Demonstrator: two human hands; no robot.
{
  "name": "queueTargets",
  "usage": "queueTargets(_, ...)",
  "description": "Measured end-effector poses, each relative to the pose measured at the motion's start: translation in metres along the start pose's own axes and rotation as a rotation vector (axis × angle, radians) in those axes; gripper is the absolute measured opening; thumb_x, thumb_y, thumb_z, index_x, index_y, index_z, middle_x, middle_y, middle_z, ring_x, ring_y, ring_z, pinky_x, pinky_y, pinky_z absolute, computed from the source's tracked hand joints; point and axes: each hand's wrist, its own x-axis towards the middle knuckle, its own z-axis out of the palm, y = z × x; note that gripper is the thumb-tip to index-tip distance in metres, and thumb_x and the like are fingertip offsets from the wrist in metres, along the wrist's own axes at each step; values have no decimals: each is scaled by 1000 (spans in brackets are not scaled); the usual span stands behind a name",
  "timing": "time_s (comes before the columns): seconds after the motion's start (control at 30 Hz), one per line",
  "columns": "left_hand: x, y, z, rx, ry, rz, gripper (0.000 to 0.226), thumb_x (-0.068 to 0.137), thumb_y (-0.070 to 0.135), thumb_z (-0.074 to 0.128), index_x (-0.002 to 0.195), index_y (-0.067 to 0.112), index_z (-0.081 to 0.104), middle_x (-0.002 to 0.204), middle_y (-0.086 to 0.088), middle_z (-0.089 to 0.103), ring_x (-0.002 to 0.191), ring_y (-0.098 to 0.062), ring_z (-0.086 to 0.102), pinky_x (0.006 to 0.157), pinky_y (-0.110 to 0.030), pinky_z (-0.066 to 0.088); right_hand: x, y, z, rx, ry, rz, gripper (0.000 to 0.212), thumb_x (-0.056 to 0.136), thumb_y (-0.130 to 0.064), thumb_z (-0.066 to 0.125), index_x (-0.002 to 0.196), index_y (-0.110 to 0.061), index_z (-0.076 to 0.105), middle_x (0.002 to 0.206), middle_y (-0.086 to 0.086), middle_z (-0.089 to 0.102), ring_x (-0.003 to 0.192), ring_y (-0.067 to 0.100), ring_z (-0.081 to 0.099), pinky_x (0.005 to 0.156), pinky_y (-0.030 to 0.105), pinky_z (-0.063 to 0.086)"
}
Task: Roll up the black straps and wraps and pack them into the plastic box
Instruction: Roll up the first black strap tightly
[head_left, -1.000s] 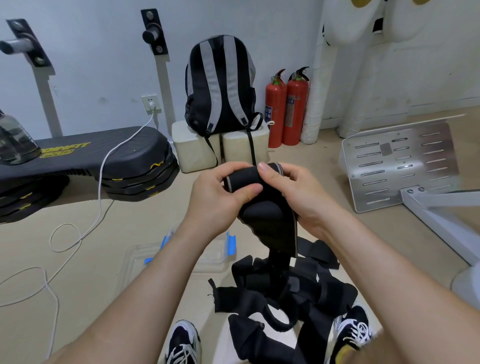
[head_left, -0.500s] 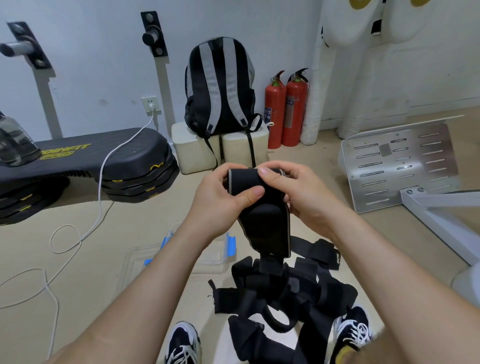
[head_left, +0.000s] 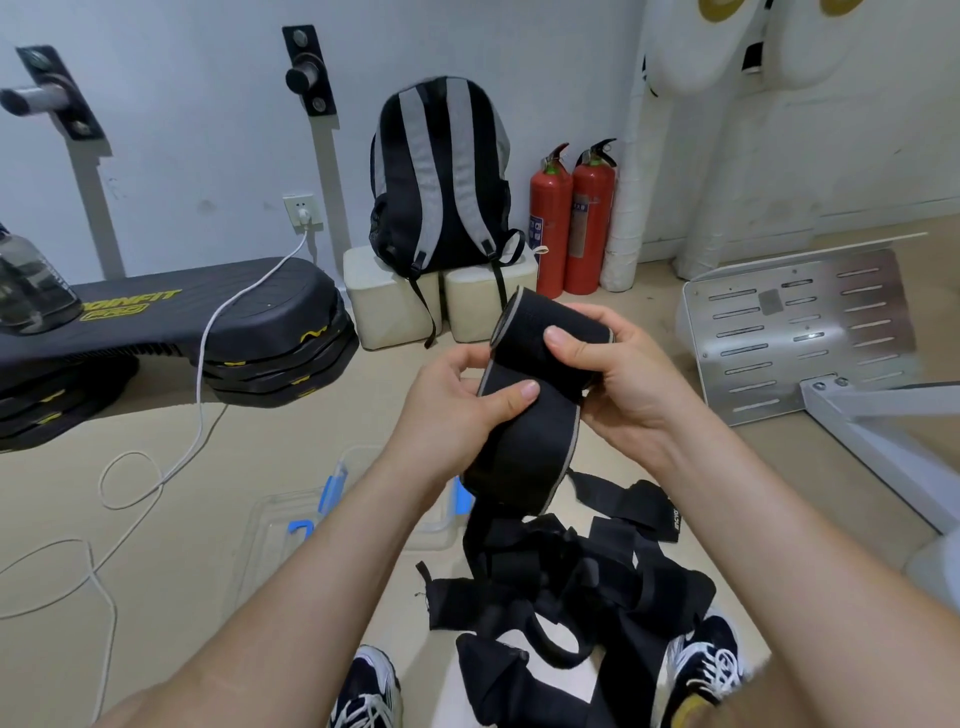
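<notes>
Soft wrap, half rolled, held in both hands

The wrap (head_left: 524, 415) is up at chest height, above the floor (head_left: 156, 597). Its upper end is wound into a roll (head_left: 550, 325), and the right hand (head_left: 618, 374) grasps that roll with thumb and fingers curled round it. The left hand (head_left: 457, 410) pinches the flat tail just below, thumb on top. The rest of the tail hangs down towards the pile (head_left: 571, 582) of loose black straps lying between the shoes (head_left: 363, 691). The box (head_left: 291, 519), clear with blue clips, sits on the floor to the left of the pile, partly hidden by the left forearm.

The wrap looks light, limp and stretchy, a wide band with a grey edge. It sags under its own weight, so it will likely spring open if the roll is let go. The best hold seems to be round the roll's whole girth, with the other hand keeping the tail flat and taut close to the roll. The edges need to stay lined up, or the roll may cone out to one side
</notes>
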Motion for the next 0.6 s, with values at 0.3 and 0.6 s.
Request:
queueTargets(0.3, 7, -3, -7, -45, -95, -7, 31, 89, 6, 68, 120, 8, 63, 102, -13, 75, 94, -27, 73, 81, -39, 59, -4, 12, 5, -579, 17, -437, 36, 80, -4, 75, 102, -25, 58, 99, -1, 64, 91, 17, 64, 79, 34, 56)
queueTargets(0.6, 4, 3, -11, -193, -284, -124, 45, 93, 56, 49, 115, 20, 67, 112, -8, 73, 107, -26, 69, 92, -47, 53, -2, 6, 3, -812, -149, -549, 52, 74, 8, 70, 100, -34, 54, 102, -8, 59, 102, 13, 56, 90, 25, 44)
